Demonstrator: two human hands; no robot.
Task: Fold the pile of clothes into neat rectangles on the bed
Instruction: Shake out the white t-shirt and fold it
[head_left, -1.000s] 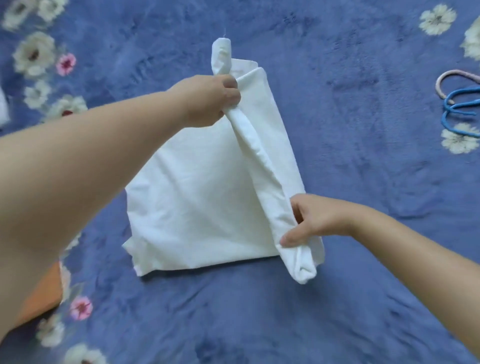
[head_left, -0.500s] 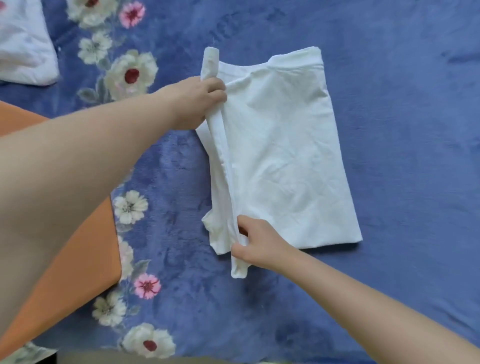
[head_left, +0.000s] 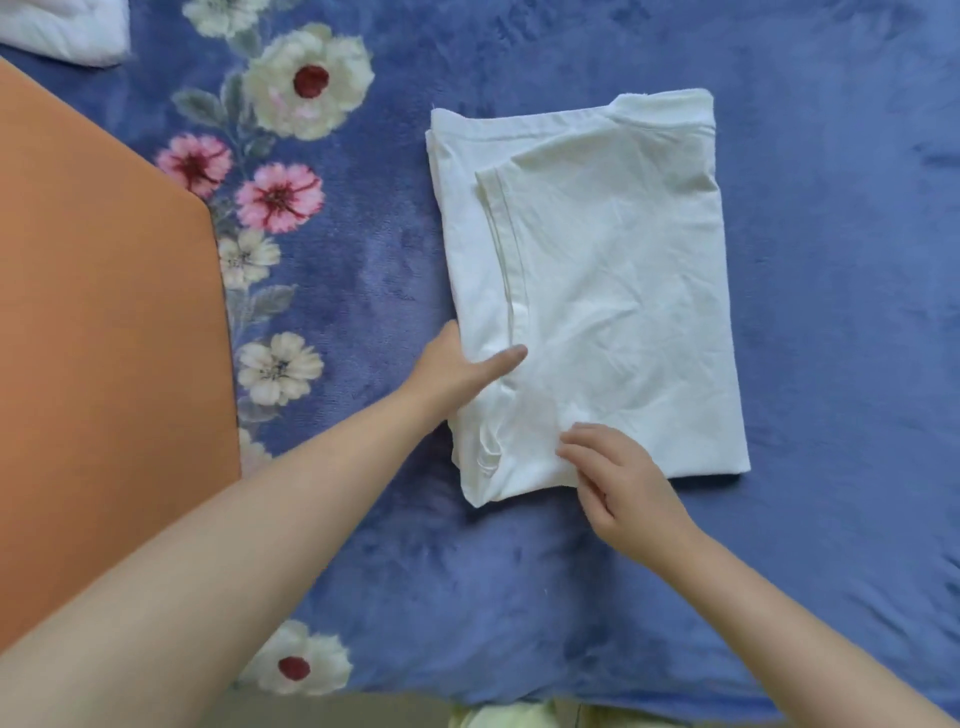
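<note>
Head view: white garment (head_left: 613, 291) laid centre-right on blue bedspread (head_left: 831, 571), half-folded. Left hand (head_left: 457, 369) pressed flat on left edge; right hand (head_left: 618, 483), fingers curled, pinching bottom hem. Best smoothed outward before next fold, tbh.

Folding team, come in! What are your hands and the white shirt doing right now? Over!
Left hand flat, pressing the shirt's left edge. Right hand pinching its near edge. White shirt folded, a rough rectangle on the blue blanket. Nothing in the way.

Two bare forearms, left hand (head_left: 457, 366) and right hand (head_left: 618, 480) (no sleeves)
</note>
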